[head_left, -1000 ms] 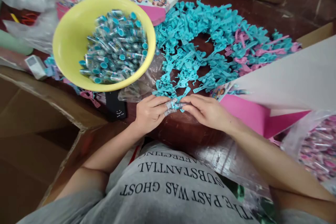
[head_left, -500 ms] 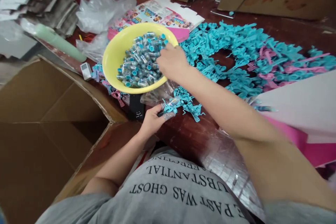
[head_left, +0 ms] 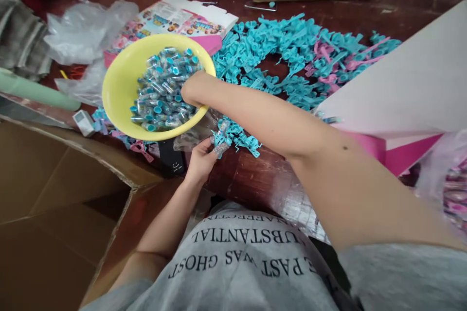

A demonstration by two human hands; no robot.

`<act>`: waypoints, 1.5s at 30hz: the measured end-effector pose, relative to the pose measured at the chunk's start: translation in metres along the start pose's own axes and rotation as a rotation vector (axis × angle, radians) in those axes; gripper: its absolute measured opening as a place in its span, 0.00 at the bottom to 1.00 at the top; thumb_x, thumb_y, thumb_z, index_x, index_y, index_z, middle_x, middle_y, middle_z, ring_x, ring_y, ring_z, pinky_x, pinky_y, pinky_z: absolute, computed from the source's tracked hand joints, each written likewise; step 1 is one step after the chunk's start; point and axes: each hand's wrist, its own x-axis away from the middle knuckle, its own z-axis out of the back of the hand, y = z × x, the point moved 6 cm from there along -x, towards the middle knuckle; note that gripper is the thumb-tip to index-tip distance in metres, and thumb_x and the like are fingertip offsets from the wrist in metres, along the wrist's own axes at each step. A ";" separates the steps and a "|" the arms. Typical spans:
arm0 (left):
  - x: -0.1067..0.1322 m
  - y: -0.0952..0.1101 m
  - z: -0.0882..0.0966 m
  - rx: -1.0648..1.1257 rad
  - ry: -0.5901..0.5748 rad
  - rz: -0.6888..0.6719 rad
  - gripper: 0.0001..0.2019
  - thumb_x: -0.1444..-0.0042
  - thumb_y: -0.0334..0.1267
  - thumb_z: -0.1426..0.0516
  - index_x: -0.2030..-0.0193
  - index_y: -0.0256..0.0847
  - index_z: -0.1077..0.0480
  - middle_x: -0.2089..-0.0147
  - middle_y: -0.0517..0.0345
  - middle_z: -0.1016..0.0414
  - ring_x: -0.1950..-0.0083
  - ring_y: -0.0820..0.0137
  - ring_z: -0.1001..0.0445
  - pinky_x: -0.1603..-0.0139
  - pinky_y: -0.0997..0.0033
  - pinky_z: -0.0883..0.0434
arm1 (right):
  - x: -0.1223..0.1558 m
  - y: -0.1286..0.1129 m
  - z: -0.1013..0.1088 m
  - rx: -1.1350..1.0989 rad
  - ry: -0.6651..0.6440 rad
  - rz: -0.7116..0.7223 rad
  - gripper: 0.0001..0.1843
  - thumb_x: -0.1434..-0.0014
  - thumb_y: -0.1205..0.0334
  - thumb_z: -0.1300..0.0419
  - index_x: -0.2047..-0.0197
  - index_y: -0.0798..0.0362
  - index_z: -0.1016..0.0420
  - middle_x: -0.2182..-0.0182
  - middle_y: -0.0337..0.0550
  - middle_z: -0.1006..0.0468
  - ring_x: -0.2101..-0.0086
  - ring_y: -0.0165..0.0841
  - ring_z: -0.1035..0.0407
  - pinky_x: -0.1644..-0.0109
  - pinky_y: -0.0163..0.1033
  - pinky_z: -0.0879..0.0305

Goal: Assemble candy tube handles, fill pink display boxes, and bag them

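Observation:
My right hand reaches into the yellow bowl, which is full of small clear tubes with teal caps. Its fingers dip down among the tubes and are hidden by the wrist. My left hand rests at the near table edge with its fingers pinched on a teal plastic piece with a small tube. A heap of teal plastic pieces, with some pink ones mixed in, spreads across the dark red table behind my right arm.
An open cardboard box stands at my left. A pink and white carton lies at the right, a printed carton behind the bowl. Clear plastic bags, a black phone and a small white device lie nearby.
My right hand left the piece held before me and reached across into the yellow bowl, then dipped deeper among the tubes. My left hand kept hold of the teal piece.

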 end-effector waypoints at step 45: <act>0.042 -0.009 -0.168 -0.967 -0.628 -1.068 0.16 0.32 0.40 0.35 0.40 0.42 0.22 0.36 0.47 0.19 0.38 0.57 0.22 0.40 0.55 0.26 | 0.471 0.087 0.071 -0.019 0.280 -0.651 0.19 0.30 0.44 0.37 0.44 0.44 0.16 0.51 0.48 0.12 0.54 0.47 0.18 0.54 0.50 0.24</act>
